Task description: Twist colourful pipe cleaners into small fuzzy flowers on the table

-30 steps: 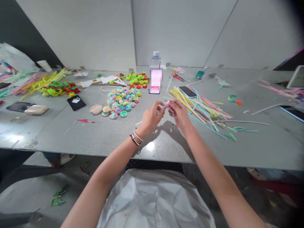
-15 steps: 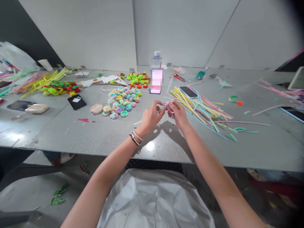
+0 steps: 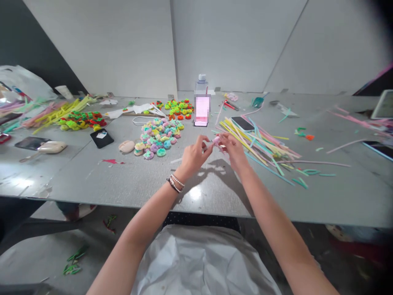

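Above the table, in the head view, my right hand (image 3: 236, 152) pinches a small pink pipe cleaner (image 3: 216, 141) that is bent into a curled shape. My left hand (image 3: 194, 156) meets it from the other side, thumb and index finger closed at its left end; the exact contact is small and partly hidden. To the left lies a heap of pastel pipe-cleaner flowers (image 3: 159, 135). On the right, a loose bundle of straight pastel pipe cleaners (image 3: 264, 143) is spread close to my right hand.
A phone with a lit screen (image 3: 202, 110) leans upright against a clear bottle (image 3: 202, 82). Another phone (image 3: 242, 123) lies by the bundle. Red-and-green pieces (image 3: 179, 108) sit behind the flowers. A black case (image 3: 102, 138), a beige round object (image 3: 126, 146) and a red cutter (image 3: 230, 105) lie about.
The view has tilted up slightly, so the table sits lower in the picture. My fingers have shifted a little around the pink pipe cleaner, and its curl faces more openly.
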A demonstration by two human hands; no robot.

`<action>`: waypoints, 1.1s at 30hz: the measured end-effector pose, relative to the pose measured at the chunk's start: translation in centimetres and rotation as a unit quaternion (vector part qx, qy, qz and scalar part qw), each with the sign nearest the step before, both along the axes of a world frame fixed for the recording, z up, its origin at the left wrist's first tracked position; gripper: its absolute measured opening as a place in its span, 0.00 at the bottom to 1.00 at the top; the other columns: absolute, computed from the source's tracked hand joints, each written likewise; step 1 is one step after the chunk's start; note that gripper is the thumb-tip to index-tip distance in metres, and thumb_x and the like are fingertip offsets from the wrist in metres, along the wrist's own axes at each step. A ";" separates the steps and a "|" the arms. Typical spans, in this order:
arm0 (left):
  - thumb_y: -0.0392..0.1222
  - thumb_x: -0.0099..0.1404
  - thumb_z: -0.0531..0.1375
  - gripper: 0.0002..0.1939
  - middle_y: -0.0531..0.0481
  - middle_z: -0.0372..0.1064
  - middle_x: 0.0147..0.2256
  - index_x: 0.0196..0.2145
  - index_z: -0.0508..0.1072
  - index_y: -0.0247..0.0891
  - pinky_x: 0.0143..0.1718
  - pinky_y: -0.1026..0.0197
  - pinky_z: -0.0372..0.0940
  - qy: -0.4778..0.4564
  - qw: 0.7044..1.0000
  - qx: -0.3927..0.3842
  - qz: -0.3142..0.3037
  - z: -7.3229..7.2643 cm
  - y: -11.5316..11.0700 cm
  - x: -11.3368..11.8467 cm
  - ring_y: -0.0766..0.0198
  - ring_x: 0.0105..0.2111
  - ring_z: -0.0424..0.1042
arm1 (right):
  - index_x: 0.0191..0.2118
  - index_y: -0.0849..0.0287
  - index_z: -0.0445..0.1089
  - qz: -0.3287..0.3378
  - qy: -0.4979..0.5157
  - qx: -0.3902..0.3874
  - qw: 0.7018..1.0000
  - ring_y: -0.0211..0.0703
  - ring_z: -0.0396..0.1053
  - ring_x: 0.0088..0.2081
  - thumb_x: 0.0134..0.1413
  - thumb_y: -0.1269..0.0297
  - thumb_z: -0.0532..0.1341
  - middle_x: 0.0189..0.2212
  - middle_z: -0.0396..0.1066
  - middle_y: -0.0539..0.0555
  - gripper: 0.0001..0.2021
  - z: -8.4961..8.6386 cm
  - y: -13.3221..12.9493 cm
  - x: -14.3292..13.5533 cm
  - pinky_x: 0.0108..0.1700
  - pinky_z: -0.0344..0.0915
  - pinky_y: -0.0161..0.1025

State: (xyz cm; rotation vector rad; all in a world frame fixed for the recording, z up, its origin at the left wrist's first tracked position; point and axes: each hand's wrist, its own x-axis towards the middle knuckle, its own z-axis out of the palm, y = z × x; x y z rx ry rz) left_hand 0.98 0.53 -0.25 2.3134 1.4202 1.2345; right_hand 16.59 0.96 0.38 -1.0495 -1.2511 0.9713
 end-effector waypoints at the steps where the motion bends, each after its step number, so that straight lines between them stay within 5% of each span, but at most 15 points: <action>1: 0.53 0.67 0.51 0.17 0.55 0.69 0.24 0.44 0.63 0.38 0.24 0.67 0.52 0.006 1.000 0.000 0.001 0.0 0.0 0.0 0.70 0.21 0.66 | 0.36 0.52 0.72 -0.013 -0.007 0.010 1.000 0.37 0.66 0.34 0.48 0.47 0.63 0.34 0.70 0.50 0.15 0.0 0.0 0.0 0.35 0.60 0.35; 5: 0.55 0.68 0.50 0.18 0.54 0.70 0.25 0.44 0.63 0.38 0.24 0.67 0.51 0.026 1.000 0.008 0.007 0.1 -0.2 -0.1 0.69 0.22 0.67 | 0.31 0.53 0.72 -0.033 -0.013 0.014 0.999 0.39 0.66 0.36 0.45 0.48 0.65 0.31 0.70 0.49 0.14 -0.2 0.1 0.0 0.40 0.60 0.38; 19: 0.58 0.68 0.47 0.21 0.51 0.74 0.29 0.44 0.64 0.39 0.24 0.67 0.53 0.075 0.997 0.001 0.028 0.2 -0.2 -0.5 0.66 0.26 0.73 | 0.26 0.56 0.67 0.068 0.088 -0.086 0.990 0.40 0.68 0.33 0.39 0.50 0.69 0.29 0.69 0.49 0.16 -0.2 -0.1 -0.5 0.38 0.63 0.39; 33: 0.50 0.69 0.50 0.16 0.49 0.76 0.36 0.50 0.64 0.42 0.27 0.66 0.56 0.114 0.993 -0.031 -0.004 0.5 -0.3 -0.5 0.65 0.31 0.74 | 0.29 0.55 0.69 0.016 0.069 -0.081 0.994 0.38 0.68 0.30 0.39 0.49 0.69 0.29 0.69 0.49 0.17 -0.9 0.6 -0.1 0.35 0.63 0.37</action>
